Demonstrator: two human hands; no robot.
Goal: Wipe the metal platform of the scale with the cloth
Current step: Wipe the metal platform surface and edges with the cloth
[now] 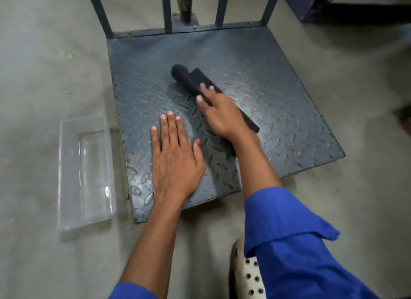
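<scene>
The metal platform (278, 80) of the scale lies on the concrete floor (44, 54), its ridged plate filling the middle of the head view. A dark cloth (191, 78), folded long, lies across the plate's centre; the right hand (220, 116) presses down on it, fingers spread over the cloth rather than clenched round it, seemingly to drag it flat. The left hand (175, 158) rests open and flat on the near part, grasping nothing, likely bracing. A clear plastic tray (84, 172) sits just beside the platform's left edge
</scene>
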